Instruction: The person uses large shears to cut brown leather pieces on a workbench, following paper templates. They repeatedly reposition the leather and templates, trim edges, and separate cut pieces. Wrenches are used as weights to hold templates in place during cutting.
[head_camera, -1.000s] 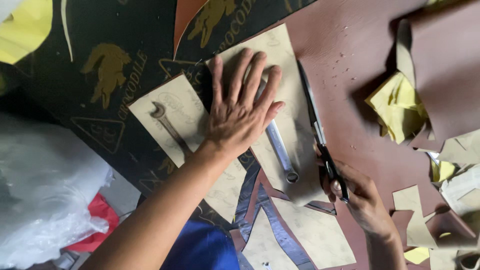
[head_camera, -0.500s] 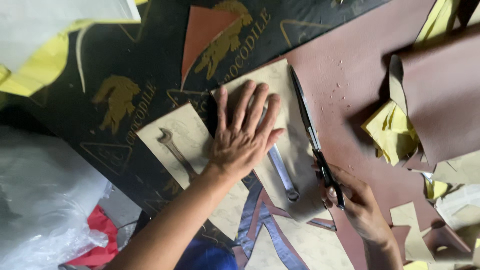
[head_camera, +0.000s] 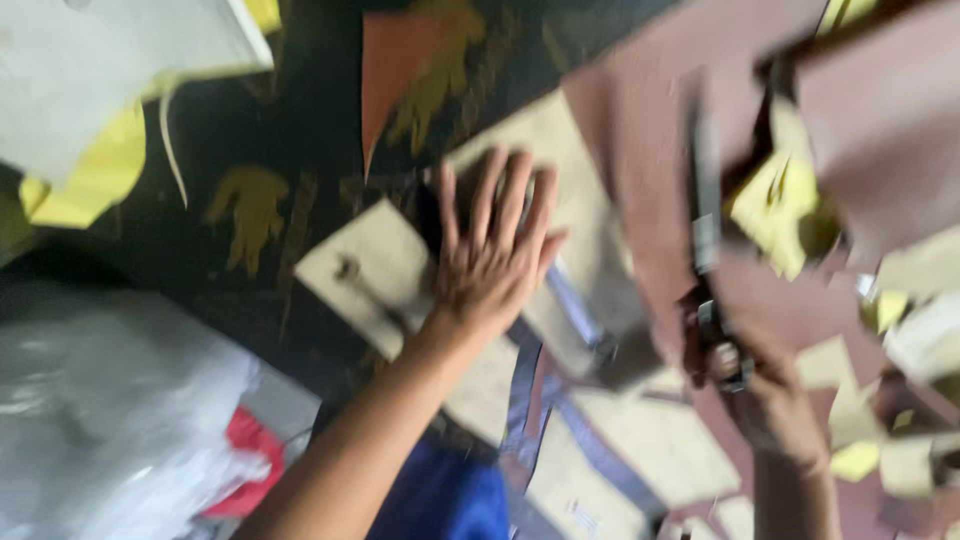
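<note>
Brown leather sheet is mid-cut: our left hand presses open on the tan pattern beside it, our right hand closed on scissors.

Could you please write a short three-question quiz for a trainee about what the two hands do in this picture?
1. True or false: the left hand lies flat, fingers spread, on the beige cardboard template.
2. What does the right hand hold?
A. long dark scissors
B. a hammer
C. a brush
3. What colour is the large leather-like sheet that the scissors meet?

Key: 1 true; 2 A; 3 reddish brown.
</note>
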